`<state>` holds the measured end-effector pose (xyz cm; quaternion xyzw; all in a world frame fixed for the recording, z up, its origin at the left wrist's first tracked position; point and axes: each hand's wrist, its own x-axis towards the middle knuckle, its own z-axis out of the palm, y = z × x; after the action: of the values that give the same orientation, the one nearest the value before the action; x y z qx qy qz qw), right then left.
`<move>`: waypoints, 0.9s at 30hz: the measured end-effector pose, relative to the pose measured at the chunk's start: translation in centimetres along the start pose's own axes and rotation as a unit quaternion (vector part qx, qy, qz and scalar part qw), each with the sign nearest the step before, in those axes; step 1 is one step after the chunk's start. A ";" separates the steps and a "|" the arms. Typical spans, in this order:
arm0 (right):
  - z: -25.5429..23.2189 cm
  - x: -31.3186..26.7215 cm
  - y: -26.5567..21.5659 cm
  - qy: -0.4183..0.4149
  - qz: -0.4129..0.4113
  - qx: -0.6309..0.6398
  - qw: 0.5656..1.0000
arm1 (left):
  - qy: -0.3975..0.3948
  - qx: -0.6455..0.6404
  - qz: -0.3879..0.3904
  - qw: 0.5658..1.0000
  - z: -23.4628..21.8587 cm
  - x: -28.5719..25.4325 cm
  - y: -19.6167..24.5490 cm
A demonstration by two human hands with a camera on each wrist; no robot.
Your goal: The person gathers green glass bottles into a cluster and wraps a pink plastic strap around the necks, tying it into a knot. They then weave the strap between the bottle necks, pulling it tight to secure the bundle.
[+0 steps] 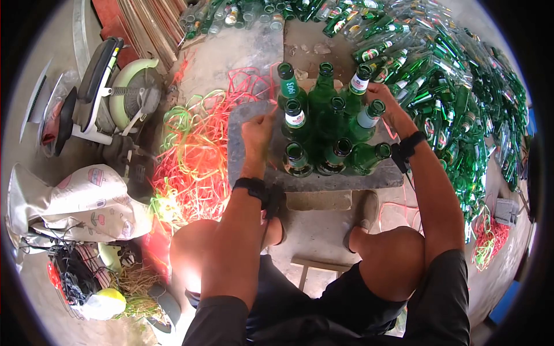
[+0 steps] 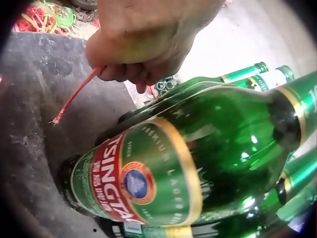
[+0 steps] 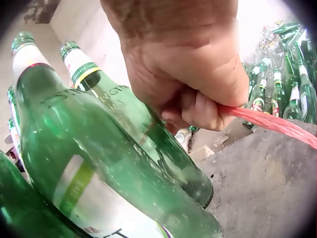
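Several green bottles (image 1: 330, 124) stand upright in a tight group on a dark slab (image 1: 245, 167). At the group's left side, my left hand (image 1: 258, 135) is curled round a red strap (image 2: 77, 96), whose frayed end sticks out in the left wrist view beside a labelled bottle (image 2: 148, 178). My right hand (image 1: 392, 109) is at the far right of the group, gripping a pink-red strap (image 3: 272, 122) that runs off to the right in the right wrist view, near two bottles (image 3: 89, 134). Whether both straps are one piece is hidden behind the bottles.
A large heap of green bottles (image 1: 444, 86) lies at the right and back. Tangled red and green straps (image 1: 196, 167) cover the floor left of the slab. Further left are a scooter-like machine (image 1: 124, 95) and a printed cloth bag (image 1: 86, 202). A small stool (image 1: 320, 265) is between the legs.
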<state>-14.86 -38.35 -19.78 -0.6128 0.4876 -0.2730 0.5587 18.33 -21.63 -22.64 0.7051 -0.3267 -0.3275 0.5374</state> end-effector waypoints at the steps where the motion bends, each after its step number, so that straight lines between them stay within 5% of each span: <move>1: 0.1 -0.5 0.2 -0.019 -0.009 0.014 1.000 | -0.020 0.017 -0.003 1.000 -0.1 -0.2 -0.4; 4: 0.6 -1.4 1.4 -0.027 -0.033 0.021 0.999 | -0.044 0.041 -0.001 0.998 0.0 -0.5 -1.2; 6: 1.0 -3.5 0.4 -0.052 -0.130 -0.011 0.990 | -0.048 0.047 0.005 0.998 0.2 -0.9 -1.2; 10: 2.1 -4.4 0.7 -0.026 -0.065 0.054 0.996 | -0.054 0.064 -0.001 0.996 0.5 -1.2 -2.6; 16: 1.5 -4.8 2.5 0.057 -0.015 -0.042 0.997 | -0.115 -0.004 0.024 0.993 -1.0 -2.1 -3.4; 20: 1.2 -5.8 1.9 0.042 0.030 -0.071 0.996 | -0.170 -0.016 0.057 0.984 -1.9 -2.7 -3.2; 27: 0.7 -6.0 6.1 -0.001 -0.043 -0.071 0.997 | -0.116 -0.105 -0.049 0.986 -1.2 -5.5 -0.1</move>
<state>-18.28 -31.98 -24.48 -0.6718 0.4783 -0.2607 0.5019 16.22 -16.51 -21.83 0.6171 -0.3153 -0.4658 0.5502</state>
